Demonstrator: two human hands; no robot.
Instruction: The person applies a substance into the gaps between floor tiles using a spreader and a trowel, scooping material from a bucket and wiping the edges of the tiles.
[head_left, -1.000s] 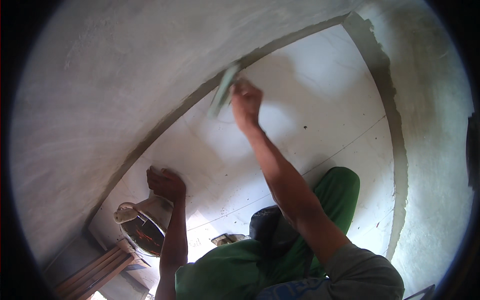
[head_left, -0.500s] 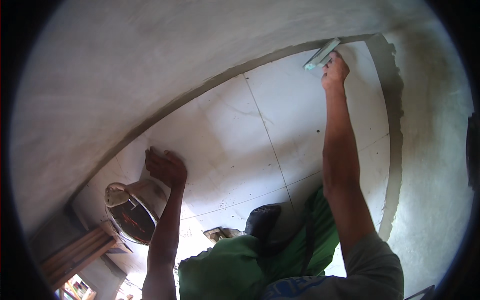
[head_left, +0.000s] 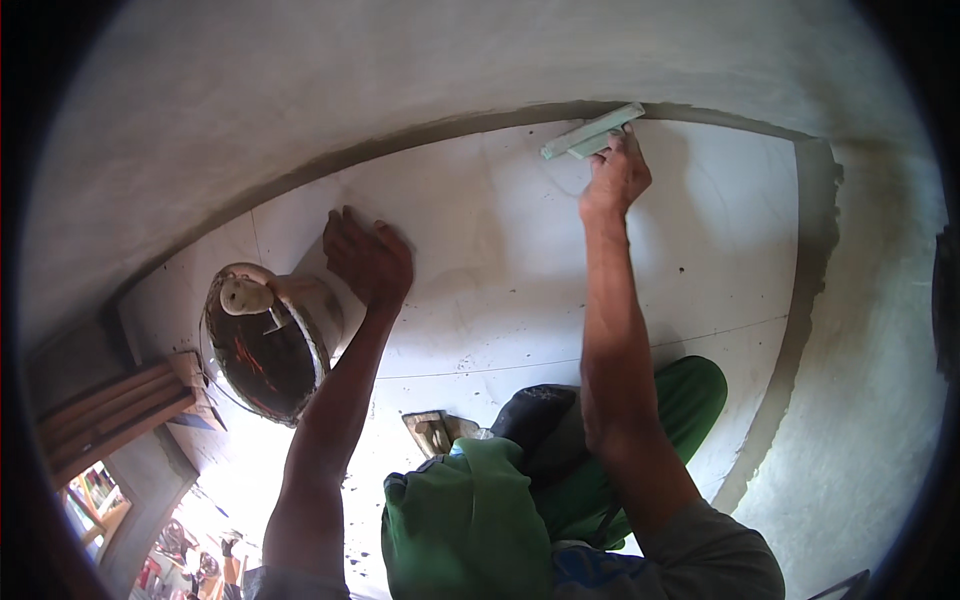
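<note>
My right hand (head_left: 617,178) is closed around a pale green plastering float (head_left: 592,133). The float's long edge lies along the grey mortar strip (head_left: 455,126) where the white tiled floor (head_left: 470,250) meets the curved-looking wall. My left hand (head_left: 368,258) rests on the tiles, fingers somewhat apart, holding nothing. Just left of it stands a mortar-stained bucket (head_left: 322,312), its inside dark. A whitish, rounded tool handle (head_left: 246,296) with a metal part sits across the bucket's mouth; its lower end is hidden.
Another mortar strip (head_left: 812,245) borders the right wall (head_left: 880,370). A small wooden-looking block (head_left: 428,434) lies near my knees. Reddish-brown boards (head_left: 115,410) stand at the lower left, beside a bright opening with clutter. Dark crumbs dot the tiles.
The float and my right hand have moved left along the far strip, away from the right corner. My left hand stays on the tiles near the bucket. The whole view has shifted.
</note>
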